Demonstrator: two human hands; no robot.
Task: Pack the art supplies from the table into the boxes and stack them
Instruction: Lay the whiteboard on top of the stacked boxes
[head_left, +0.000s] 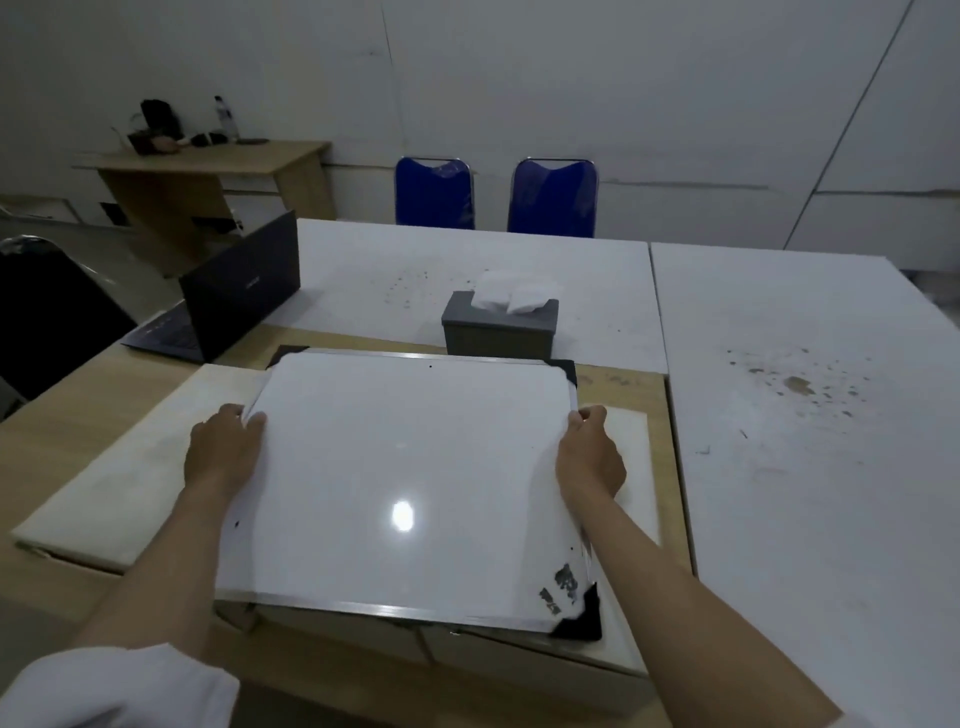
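Spreading across the wooden surface (78, 415), a pale mat (130, 457) lies under a whiteboard (405, 467) with black corners. Left hand (223, 452) and right hand (589, 460) grip its side edges, fingers curled round them. Behind sit a laptop (234, 296) and a tissue box (498, 327).

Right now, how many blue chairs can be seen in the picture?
2. Both stand side by side behind the far white table, against the wall: the left blue chair and the right blue chair. Others may be hidden outside the view.
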